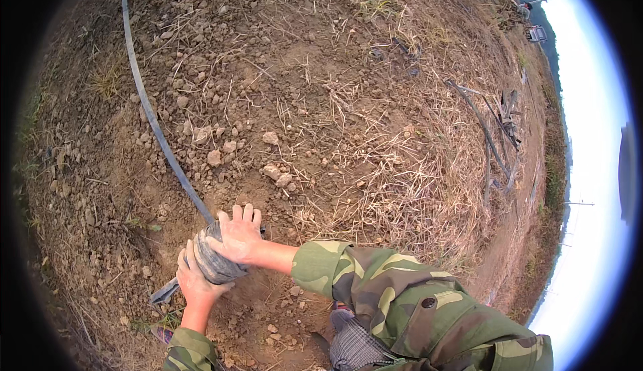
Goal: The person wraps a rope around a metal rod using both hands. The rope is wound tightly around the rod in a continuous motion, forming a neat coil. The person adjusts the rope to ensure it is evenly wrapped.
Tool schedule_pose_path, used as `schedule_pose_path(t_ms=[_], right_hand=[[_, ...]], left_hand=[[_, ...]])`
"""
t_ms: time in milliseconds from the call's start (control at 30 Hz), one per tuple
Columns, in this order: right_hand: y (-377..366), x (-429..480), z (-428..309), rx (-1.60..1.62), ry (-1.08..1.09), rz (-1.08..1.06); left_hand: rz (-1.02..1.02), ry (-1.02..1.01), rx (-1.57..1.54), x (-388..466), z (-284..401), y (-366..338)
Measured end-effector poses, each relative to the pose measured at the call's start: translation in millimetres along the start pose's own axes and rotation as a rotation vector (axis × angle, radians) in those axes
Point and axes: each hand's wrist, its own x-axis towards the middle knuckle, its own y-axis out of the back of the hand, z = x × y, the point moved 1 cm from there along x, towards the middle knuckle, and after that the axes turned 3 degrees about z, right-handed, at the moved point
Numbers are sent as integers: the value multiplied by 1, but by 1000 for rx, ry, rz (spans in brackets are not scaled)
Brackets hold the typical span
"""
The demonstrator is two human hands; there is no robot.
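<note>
A bundle of dark grey flat tubing or plastic strip (213,258) is wound into a thick roll between my two hands, low and left of centre. My left hand (198,278) grips the roll from its left and lower side, fingers spread along it. On the upper right side of the roll lies my right hand (238,235), palm pressed on it, fingers apart and pointing up. From the roll a long grey strip (161,137) runs over the soil to the upper left edge. A short folded end (165,291) sticks out below my left hand.
Dry soil with clods (214,158) and straw (402,185) surrounds me. Sticks and dark scraps (508,120) lie in a pile at the right. Dark scraps also lie at the upper right. Far off are a person (524,10) and a vehicle (536,34). My shoe (163,334) shows below.
</note>
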Motion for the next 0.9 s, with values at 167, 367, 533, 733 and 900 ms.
schedule_pose_path(t_ms=[167,367,533,733,900], right_hand=[[9,-28,-3,122,100,-180],[20,-51,26,-25,183,-271],[6,-60,54,-26,108,-262],[15,-71,70,26,2,-328],[23,-76,55,-9,29,-378]], left_hand=[[0,41,19,-4,-5,-11],[69,108,169,-29,24,-14],[-195,234,361,-24,58,-7],[-259,97,502,6,64,2],[-100,-272,406,19,40,16]])
